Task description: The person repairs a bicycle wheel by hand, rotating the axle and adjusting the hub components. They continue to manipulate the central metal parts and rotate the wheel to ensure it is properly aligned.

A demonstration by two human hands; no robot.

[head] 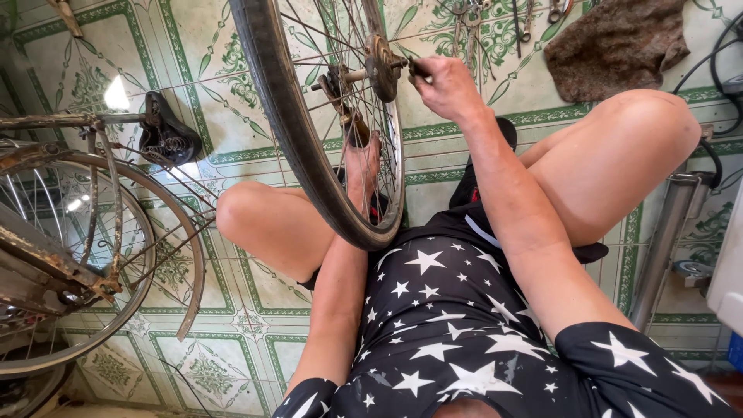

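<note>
A bicycle wheel (298, 131) with a black tyre stands upright between my bare knees on the tiled floor. My right hand (445, 85) is at the right end of the hub axle (381, 68), its fingers pinched on a small dark part there. My left hand (362, 166) reaches up behind the wheel and shows only through the spokes. It is closed on a rusty brown tool (350, 116) that runs up to the left side of the hub. I wear black shorts with white stars.
An upturned rusty bicycle (54, 255) with a black saddle (166, 138) fills the left side. Hand tools (468, 23) and a brown rag (619, 42) lie on the far floor. A grey metal tube (665, 240) stands by my right thigh, with black cables (724, 70) beyond.
</note>
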